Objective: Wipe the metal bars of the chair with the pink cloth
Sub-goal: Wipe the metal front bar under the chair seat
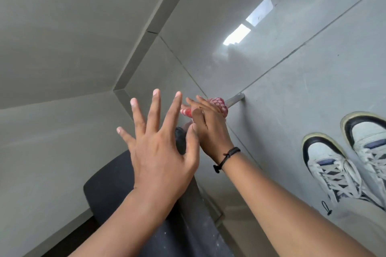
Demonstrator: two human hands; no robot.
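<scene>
My right hand [211, 129] is closed around the pink checked cloth [218, 104], which is wrapped on a metal bar [236, 99] of the chair near its foot on the floor. Bits of the cloth show above and left of the fingers. My left hand [158, 146] hovers with fingers spread wide, holding nothing, just left of the right hand and over the chair's black seat [117, 183]. A black rounded chair part [180, 141] shows between the two hands. Most of the bar is hidden behind my hands.
Grey tiled floor [282, 48] spreads to the right, with a bright window reflection. Grey walls meet in a corner at the left. My two white and black sneakers [334, 165] stand at the right edge, close to the chair.
</scene>
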